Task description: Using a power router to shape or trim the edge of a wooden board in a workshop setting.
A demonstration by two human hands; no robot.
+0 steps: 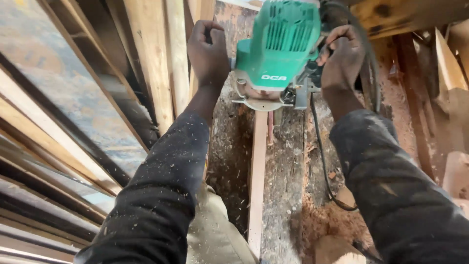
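Closest to us, our two dark sleeves [161, 195] fill the lower part of the view, both dusted with pale wood chips. Between them a narrow reddish strip of wood [256, 186] runs away from us along a rough, grey workbench [283, 195], and loose sawdust [327, 220] lies heaped on the bench to the right of it. A black power cord [320, 151] trails across the bench beside the strip and up toward the tool. Farther out, our left hand [207, 51] is closed on the left side of a green router [276, 49]; the handle itself is hidden under our fingers. Our right hand [342, 58] is wrapped around the black grip on the tool's right side, where the cord enters. The router sits upright with its round metal base [261, 100] resting on the far end of the strip. To the left, long pale planks [151, 58] lean at an angle past the bench. On the far right, offcuts of wood [449, 68] lie stacked beside the bench, coated in reddish dust.
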